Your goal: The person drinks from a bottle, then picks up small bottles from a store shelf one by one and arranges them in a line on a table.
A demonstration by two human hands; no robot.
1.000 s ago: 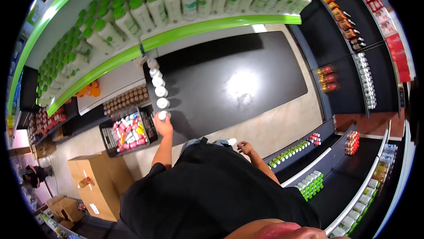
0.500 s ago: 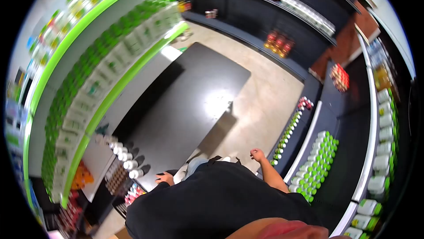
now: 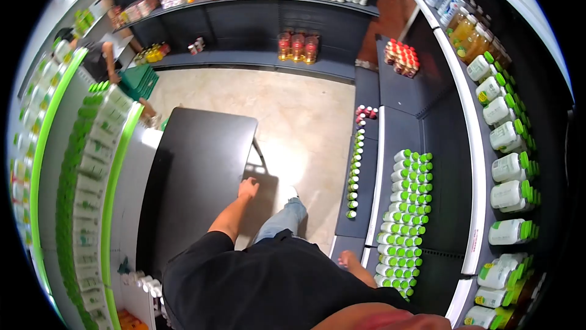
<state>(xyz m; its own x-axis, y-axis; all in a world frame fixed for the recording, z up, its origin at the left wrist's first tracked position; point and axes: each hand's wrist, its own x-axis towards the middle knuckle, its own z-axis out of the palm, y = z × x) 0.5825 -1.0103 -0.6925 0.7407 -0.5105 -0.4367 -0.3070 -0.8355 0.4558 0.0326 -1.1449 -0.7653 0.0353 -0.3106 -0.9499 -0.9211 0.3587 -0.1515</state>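
My left hand (image 3: 248,188) hangs at the right edge of the dark table (image 3: 192,174), its fingers loosely bent, holding nothing I can see. Whether it touches the table edge, I cannot tell. My right hand (image 3: 349,260) is low on my right side, with fingers curled in and nothing visible in them. It is nearest the low dark shelf, where rows of white bottles with green caps (image 3: 400,230) stand. A line of small green-and-white bottles (image 3: 354,171) runs along the ledge beside it.
A person (image 3: 101,61) stands at the back left by a green crate (image 3: 139,81). Shelves of green-capped bottles (image 3: 88,192) line the left. Jars and red-and-gold packs (image 3: 298,47) fill the back shelf (image 3: 244,58). Large white bottles (image 3: 510,195) stand along the right shelf.
My view has turned left and moved forward along the table. My left hand has left the tabletop near the white bottles and swung forward; my right hand has dropped back. A person has come into view.
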